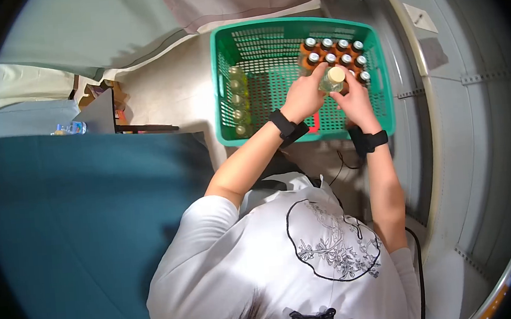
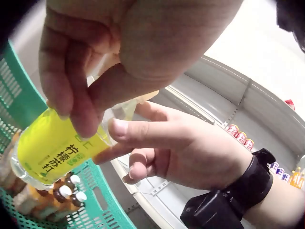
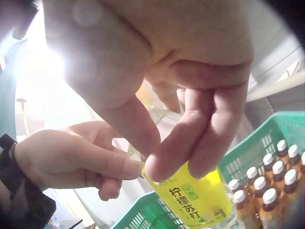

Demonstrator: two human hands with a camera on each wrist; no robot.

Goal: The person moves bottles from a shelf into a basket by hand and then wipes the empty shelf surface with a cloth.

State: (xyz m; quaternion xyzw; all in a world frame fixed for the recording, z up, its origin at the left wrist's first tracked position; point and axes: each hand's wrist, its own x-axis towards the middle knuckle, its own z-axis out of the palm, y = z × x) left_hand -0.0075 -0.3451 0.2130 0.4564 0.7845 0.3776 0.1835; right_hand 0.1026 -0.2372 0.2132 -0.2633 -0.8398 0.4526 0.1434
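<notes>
Both hands hold a clear bottle with a yellow label (image 2: 57,148) and a pale yellow cap (image 1: 336,75) over the green basket. My left hand (image 1: 305,98) grips it from the left, thumb and fingers on its side. From the right, my right hand (image 1: 356,100) holds the same bottle, its fingers bent against the label in the right wrist view. Below stand several brown bottles with white caps (image 3: 269,196), in rows in the basket's right part. A column of clear bottles with pale caps (image 1: 237,98) lines the basket's left side.
The green plastic basket (image 1: 293,22) has perforated walls. Grey shelving (image 1: 462,119) runs along the right, with red-and-white cans (image 2: 240,136) on it in the left wrist view. A dark teal cloth surface (image 1: 86,221) lies at left; curtains hang behind.
</notes>
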